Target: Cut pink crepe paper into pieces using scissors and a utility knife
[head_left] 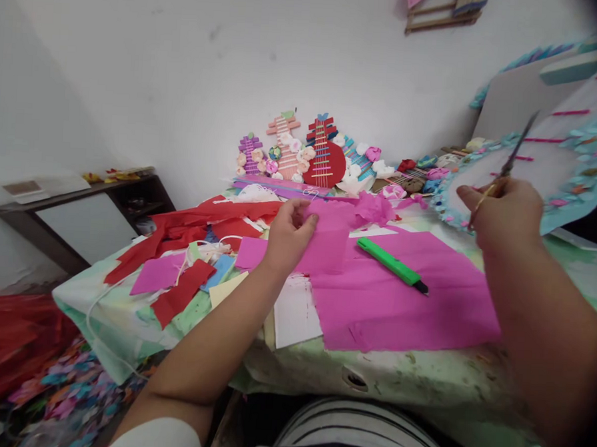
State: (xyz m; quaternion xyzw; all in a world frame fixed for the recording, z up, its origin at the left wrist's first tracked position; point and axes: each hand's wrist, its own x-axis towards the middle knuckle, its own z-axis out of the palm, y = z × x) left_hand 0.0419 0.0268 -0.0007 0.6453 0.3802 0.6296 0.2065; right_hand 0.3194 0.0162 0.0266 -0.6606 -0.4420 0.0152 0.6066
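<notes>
My left hand [290, 233] pinches the left edge of a piece of pink crepe paper [330, 242] above the table. In my right hand [512, 211], raised at the right, is a pair of scissors [508, 164], its blades pointing up and away from the paper. A larger pink sheet [388, 315] lies flat on the table between my arms. Resting on that sheet is a green utility knife [391, 264] with a black tip. A white pad [296, 313] shows partly beneath the pink paper.
Red crepe paper [193, 224] and cut scraps [182, 291] cover the table's left part. Decorated paper instruments [327, 155] lean on the wall behind. A round flower-trimmed board [536, 169] stands at the right. A low cabinet [88, 219] is at far left, with paper bits [80, 385] below.
</notes>
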